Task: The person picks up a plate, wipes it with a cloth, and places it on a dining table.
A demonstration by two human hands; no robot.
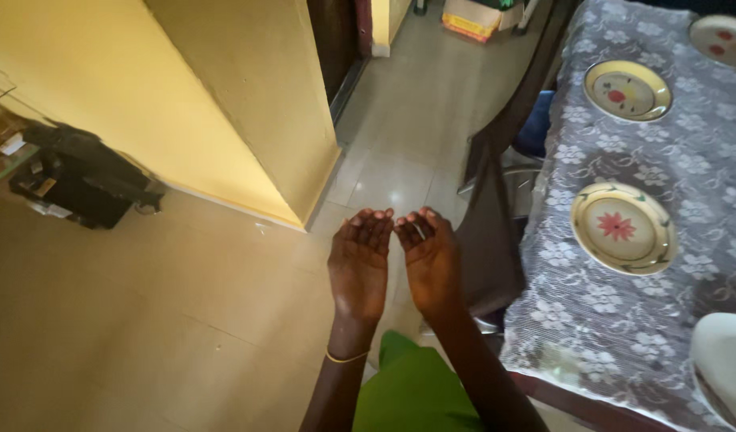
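Above the pale tiled floor (pixel 144 320), you hold your left hand (pixel 358 260) and your right hand (pixel 430 256) side by side, palms up. Both hands are open and cupped, with the fingers curled a little, and they hold nothing. The fingertips of the two hands almost touch at the top. A thin gold bangle (pixel 345 358) sits on your left wrist.

To keep this pose well, I think you should hold both hands level and close together, so that both palms show plainly.

Nearest to your right hand is a dark chair (pixel 489 232), tucked in at the edge of the bench (pixel 624 320). That bench wears a grey lace cloth with white flowers. On it, well apart from your hands, lies a round cream plate with a red flower in the middle (pixel 622 228). Farther back sits a second round plate with a yellow rim (pixel 628 90), and a third plate (pixel 724 38) peeks in at the top corner.

To your left stands a yellow wall corner (pixel 256 104), and a black box-like thing (pixel 84 176) rests on the floor beside it. Your green garment (pixel 412 392) shows at the bottom.
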